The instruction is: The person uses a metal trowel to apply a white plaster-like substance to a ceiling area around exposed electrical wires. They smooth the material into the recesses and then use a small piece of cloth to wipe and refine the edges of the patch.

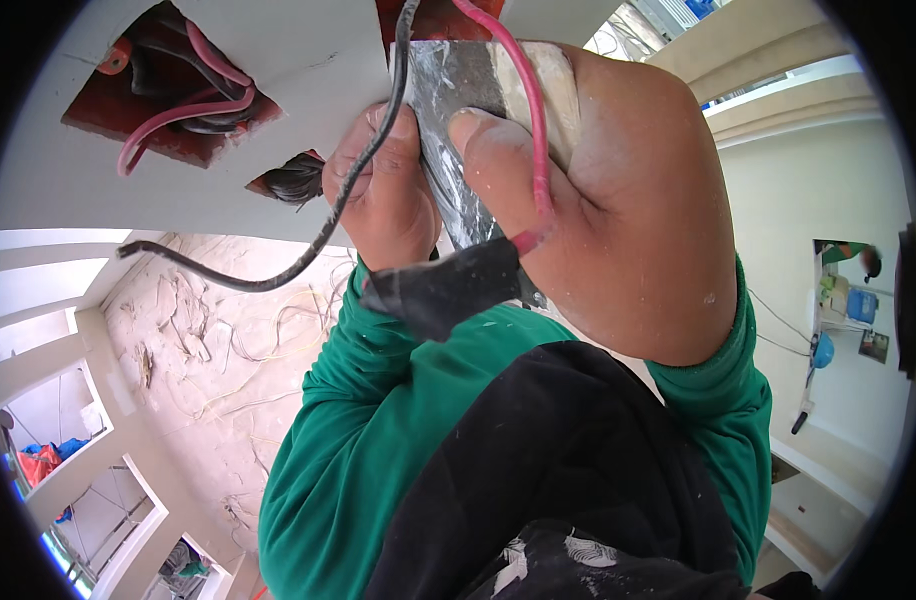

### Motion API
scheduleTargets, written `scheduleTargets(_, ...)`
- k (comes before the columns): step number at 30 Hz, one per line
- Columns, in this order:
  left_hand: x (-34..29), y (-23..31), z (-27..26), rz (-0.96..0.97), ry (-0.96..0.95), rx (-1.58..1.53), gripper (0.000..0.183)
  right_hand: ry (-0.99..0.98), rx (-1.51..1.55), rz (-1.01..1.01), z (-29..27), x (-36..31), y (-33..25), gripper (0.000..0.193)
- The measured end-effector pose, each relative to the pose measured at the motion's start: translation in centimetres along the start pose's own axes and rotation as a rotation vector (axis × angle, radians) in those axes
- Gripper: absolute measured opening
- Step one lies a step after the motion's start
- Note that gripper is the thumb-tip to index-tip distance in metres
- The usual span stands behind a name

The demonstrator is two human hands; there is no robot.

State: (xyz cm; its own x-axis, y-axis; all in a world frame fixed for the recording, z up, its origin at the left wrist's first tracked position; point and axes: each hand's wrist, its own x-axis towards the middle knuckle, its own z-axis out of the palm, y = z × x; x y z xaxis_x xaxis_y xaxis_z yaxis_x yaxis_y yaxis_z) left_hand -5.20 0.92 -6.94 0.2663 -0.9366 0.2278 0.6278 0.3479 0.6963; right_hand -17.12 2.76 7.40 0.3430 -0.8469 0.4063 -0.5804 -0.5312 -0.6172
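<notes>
My right hand [618, 190] is wrapped round the pale handle [558, 95] of a putty knife, its thumb pressed on the flat metal blade [468, 85]. White paste smears that blade. Close against its left edge is my left hand [383, 195], with curled fingers beside the wall panel; what they hold, if anything, is hidden. A loose black wire [353, 175] crosses in front of the left hand. Over the right hand hangs a pink wire [530, 90], its lower end wrapped in black tape [443, 290]. Whitish dust marks both hands.
The grey-white wall panel [308, 60] has a cut-out with a red box [183, 150] and bundled wires. A smaller hole shows dark wires [293, 180]. Cables and scraps litter the dusty floor [208, 340]. Framed openings [53, 410] stand at left; a person in green appears far right.
</notes>
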Motion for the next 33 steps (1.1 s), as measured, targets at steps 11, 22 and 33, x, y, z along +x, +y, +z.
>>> scheduleTargets(11, -0.1, 1.2, 1.7, 0.036, -0.043, 0.026, 0.02, 0.051, 0.132, 0.093, -0.3, -0.3, -0.2, 0.016)
scheduleTargets(22, -0.7, 4.1, 1.7, -0.029, -0.141, 0.214, 0.023, 0.017, 0.601, 0.306, -1.3, -2.7, 3.9, 0.017)
scheduleTargets(33, 0.0, 6.2, 2.3, -0.156, 0.027, 0.395, 0.024, 0.061, 0.706, 0.053, 1.8, -2.0, 7.1, 0.01)
